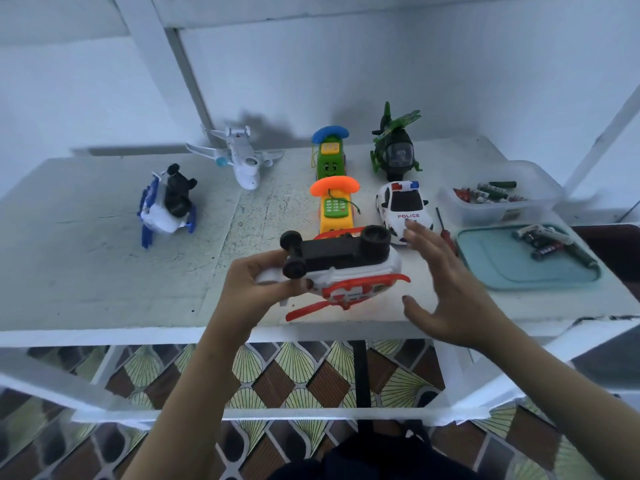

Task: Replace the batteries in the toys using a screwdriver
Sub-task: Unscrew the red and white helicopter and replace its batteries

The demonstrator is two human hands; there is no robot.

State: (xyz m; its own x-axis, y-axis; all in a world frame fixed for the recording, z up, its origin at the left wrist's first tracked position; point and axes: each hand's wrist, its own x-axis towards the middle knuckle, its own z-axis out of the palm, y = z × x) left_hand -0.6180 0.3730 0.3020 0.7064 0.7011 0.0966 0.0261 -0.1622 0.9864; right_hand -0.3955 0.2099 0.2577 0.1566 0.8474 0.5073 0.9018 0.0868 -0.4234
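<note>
My left hand (254,284) pinches the upside-down helicopter (349,275) by its tail, right hand (450,292) spread beside it. The screwdriver (444,227) sits just beyond that hand, I think. Thin grip near the desk (104,271) edge, so it could drop.

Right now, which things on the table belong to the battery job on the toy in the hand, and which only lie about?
For the job: red helicopter, gripped upside down by the left hand; screwdriver; battery box; teal tray with batteries.

Lying about for now: police car; orange phone; green phone; green helicopter; plane; blue helicopter.
</note>
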